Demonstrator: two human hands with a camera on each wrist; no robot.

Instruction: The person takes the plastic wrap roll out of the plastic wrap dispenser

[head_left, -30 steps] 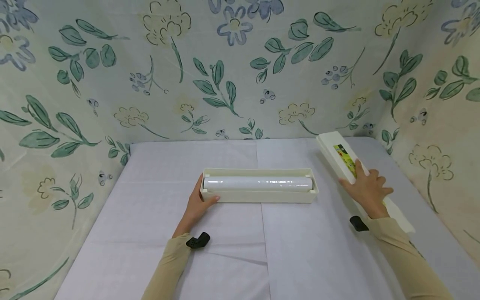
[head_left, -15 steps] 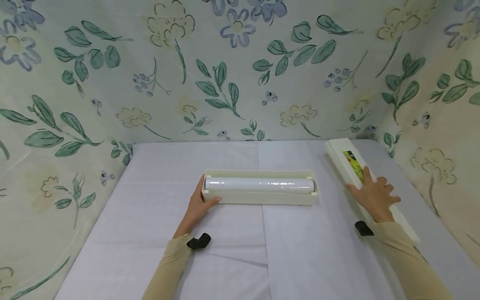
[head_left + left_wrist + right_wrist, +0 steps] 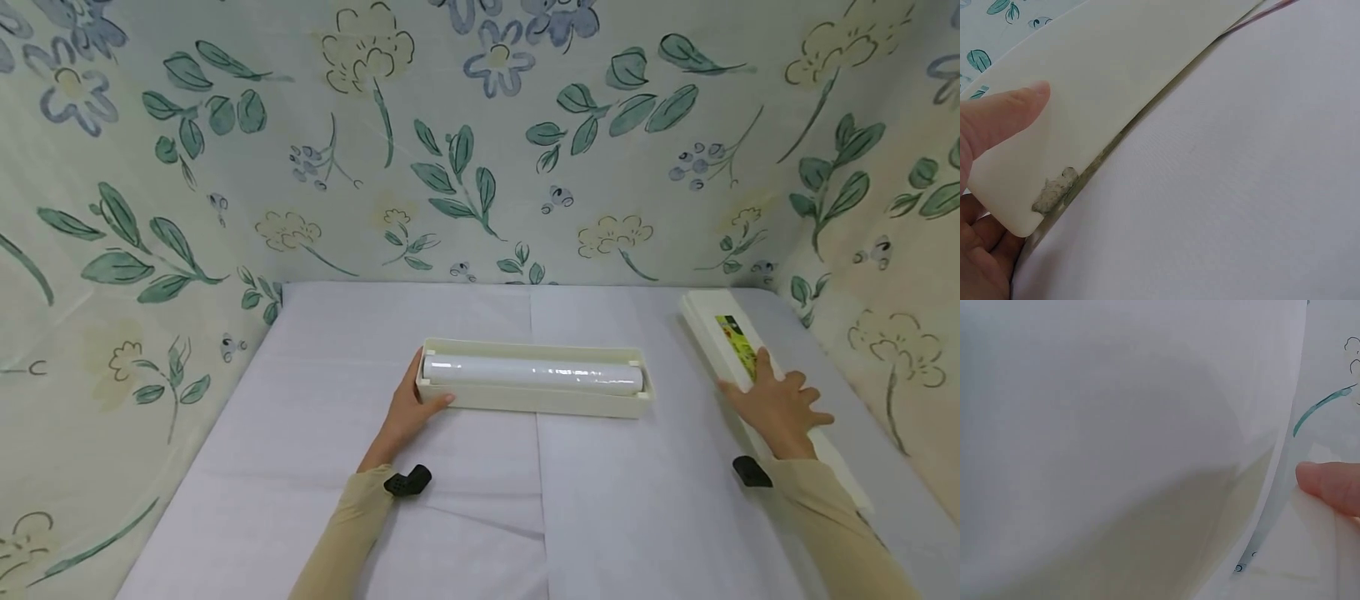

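Observation:
A long cream-coloured cling film box (image 3: pixel 532 403) lies across the table, with a shiny white roll of cling film (image 3: pixel 532 373) inside. My left hand (image 3: pixel 405 417) grips the box's left end, thumb on the front wall and fingers round the end. The left wrist view shows a greyish patch (image 3: pixel 1055 190) low on that wall near the thumb. To the right, a long white lid (image 3: pixel 708 321) with a yellow-green label (image 3: pixel 735 340) lies slanted. My right hand (image 3: pixel 780 408) holds the lid across its width, thumb at its left edge and fingers spread over the right.
A white cloth (image 3: pixel 480 517) with creases covers the table. Floral curtain fabric (image 3: pixel 465 192) hangs behind the table and along both sides. The lid's far end reaches close to the back edge. A black wrist camera (image 3: pixel 408 481) sits on the left sleeve.
The right hand and lid have shifted right and slightly nearer, away from the box. The left hand keeps its grip, and the box's right end has turned slightly nearer. The head view has swung a little left.

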